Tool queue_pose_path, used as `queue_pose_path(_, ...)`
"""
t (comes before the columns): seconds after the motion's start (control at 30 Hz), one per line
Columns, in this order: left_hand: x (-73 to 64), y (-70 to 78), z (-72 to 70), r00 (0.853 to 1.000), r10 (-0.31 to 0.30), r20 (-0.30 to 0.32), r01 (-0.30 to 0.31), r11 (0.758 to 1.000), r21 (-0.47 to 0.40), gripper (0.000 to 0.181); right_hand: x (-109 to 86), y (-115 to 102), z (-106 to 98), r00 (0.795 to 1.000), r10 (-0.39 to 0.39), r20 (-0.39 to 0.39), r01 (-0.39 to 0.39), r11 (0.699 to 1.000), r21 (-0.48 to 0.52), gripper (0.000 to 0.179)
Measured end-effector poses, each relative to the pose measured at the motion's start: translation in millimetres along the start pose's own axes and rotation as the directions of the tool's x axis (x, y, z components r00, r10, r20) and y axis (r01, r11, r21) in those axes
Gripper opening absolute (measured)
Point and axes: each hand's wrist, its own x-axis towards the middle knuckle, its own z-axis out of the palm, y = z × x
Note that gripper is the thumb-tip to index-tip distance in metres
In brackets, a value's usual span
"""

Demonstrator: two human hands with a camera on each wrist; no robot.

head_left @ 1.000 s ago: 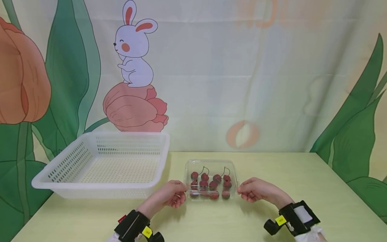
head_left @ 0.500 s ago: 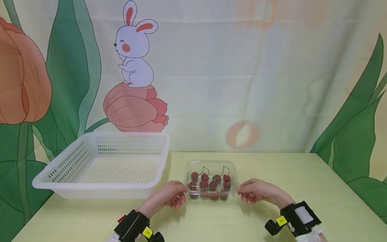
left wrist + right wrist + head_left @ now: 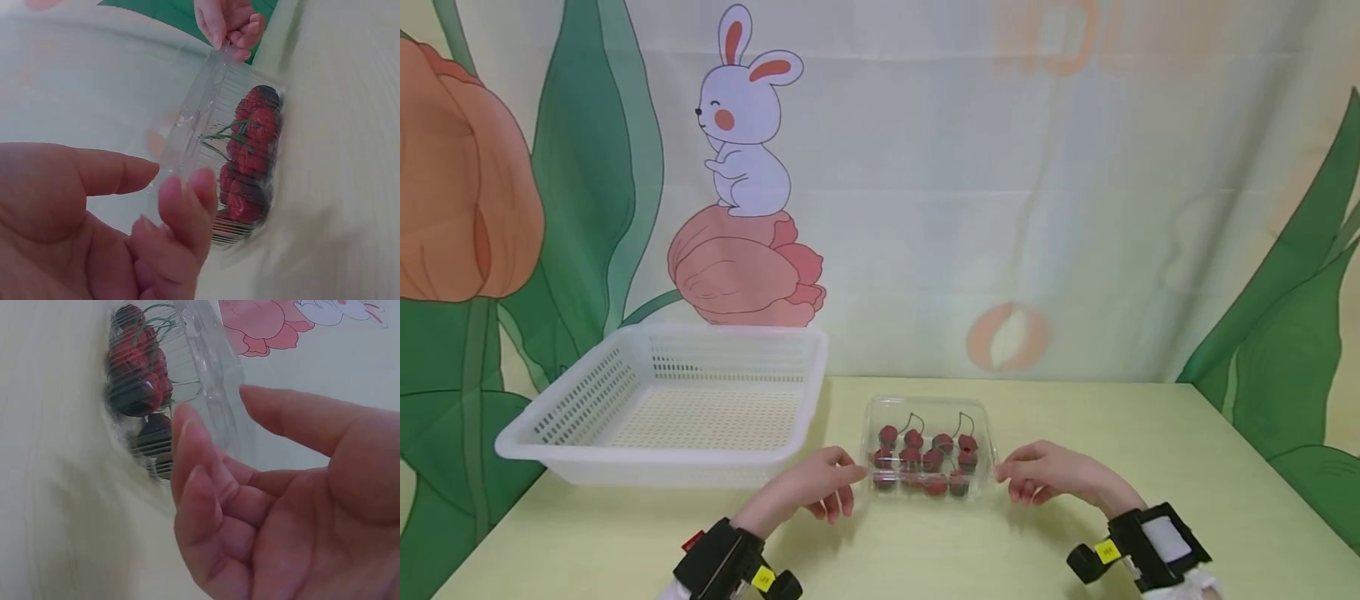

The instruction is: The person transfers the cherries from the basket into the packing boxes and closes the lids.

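A clear plastic fruit box stands on the table in the middle of the head view. Inside it lie several dark red cherries, some with green stems. My left hand is at the box's left front corner, its thumb and fingertips parted right by the rim. At the opposite corner my right hand hovers with a gap between thumb and loosely bent fingers. In the right wrist view the thumb stands apart from the box's edge. Neither hand grips the box.
A white perforated plastic basket stands to the left of the box, close to my left hand. The pale wooden table ends at a printed curtain with a rabbit and flowers at the back.
Both hands pinched the box's front corners before; now their fingers have loosened and come slightly away. The box stays in place. The head view has shifted a little.
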Motion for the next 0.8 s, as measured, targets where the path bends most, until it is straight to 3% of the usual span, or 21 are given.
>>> queue_pose_path(0.17,-7.6,8.5,-0.3,0.999,0.044,-0.012,-0.041,0.982,0.187,0.022,-4.9,-4.0,-3.6,0.998,-0.012,-0.068,0.011,1.000,-0.012,0.040)
queue_pose_path(0.3,-13.2,21.4,-0.9,0.987,0.154,-0.045,-0.131,0.934,0.333,0.018,-7.0,-13.8,-4.2,0.983,-0.078,-0.165,0.065,0.995,-0.081,0.038)
queue_pose_path(0.37,-12.8,30.7,-1.4,0.966,0.244,-0.087,-0.197,0.910,0.365,0.015,-6.9,-23.3,-4.2,0.964,-0.136,-0.227,0.106,0.984,-0.142,0.036)
queue_pose_path(0.5,-5.4,54.5,-5.2,0.901,0.388,-0.192,-0.291,0.871,0.396,0.010,-3.5,-49.3,-5.1,0.916,-0.254,-0.310,0.161,0.942,-0.294,0.037)
queue_pose_path(0.63,3.8,83.1,-16.2,0.846,0.461,-0.267,-0.327,0.845,0.424,0.009,1.9,-80.4,-7.0,0.887,-0.314,-0.337,0.147,0.886,-0.440,0.047)
queue_pose_path(0.8,16.4,116.6,-38.9,0.807,0.507,-0.303,-0.315,0.803,0.505,0.015,12.2,-117.6,-17.6,0.875,-0.347,-0.339,0.124,0.836,-0.535,0.057)
